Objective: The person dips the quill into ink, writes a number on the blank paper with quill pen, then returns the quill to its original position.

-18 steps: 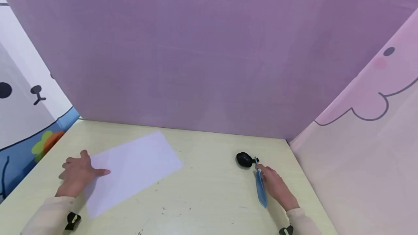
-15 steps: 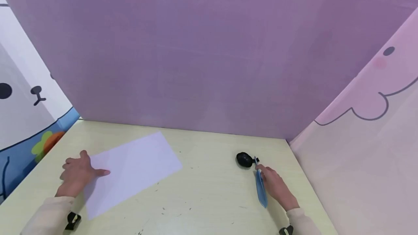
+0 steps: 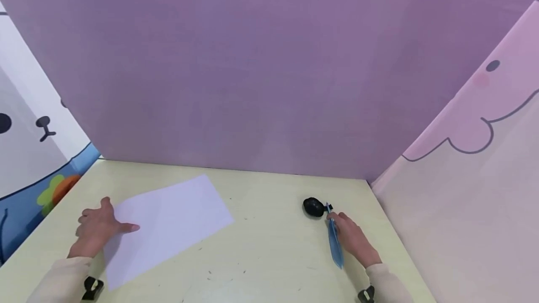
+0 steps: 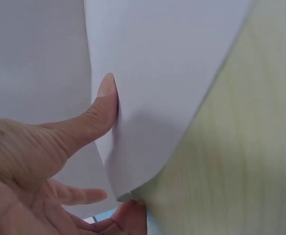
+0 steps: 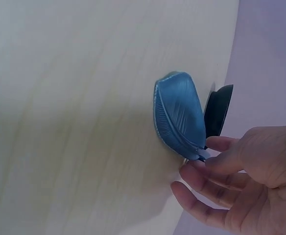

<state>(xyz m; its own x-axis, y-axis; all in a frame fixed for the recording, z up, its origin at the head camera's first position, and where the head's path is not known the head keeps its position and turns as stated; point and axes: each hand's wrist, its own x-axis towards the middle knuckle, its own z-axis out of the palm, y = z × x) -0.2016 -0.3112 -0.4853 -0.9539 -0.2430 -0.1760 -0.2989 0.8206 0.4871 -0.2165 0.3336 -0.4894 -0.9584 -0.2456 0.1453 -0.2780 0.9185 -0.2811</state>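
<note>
A blue, leaf-shaped piece with a central rib (image 5: pixel 177 110) is pinched at its narrow end by my right hand (image 3: pixel 353 238), between thumb and fingertips. Just past those fingertips lies a glossy black oval thing with a short stub (image 3: pixel 313 207); in the right wrist view it shows as a dark curved shape (image 5: pixel 217 111) behind the blue piece. My left hand (image 3: pixel 98 228) is at the left end of a white sheet of paper (image 3: pixel 177 219). Its straight thumb (image 4: pixel 96 110) lies on the sheet, the other fingers spread beyond the edge, one right at the slightly curled corner.
The pale wooden table (image 3: pixel 252 237) has small dark marks at its middle and front. A purple backdrop (image 3: pixel 269 83) rises behind it, with cartoon-printed panels on the left (image 3: pixel 25 106) and right (image 3: pixel 476 191). Dark bands (image 3: pixel 92 288) sit on both wrists.
The view has shifted slightly. The sheet's near corner has slid a little left and its left end now bows slightly. The right hand keeps its pinch on the blue piece.
</note>
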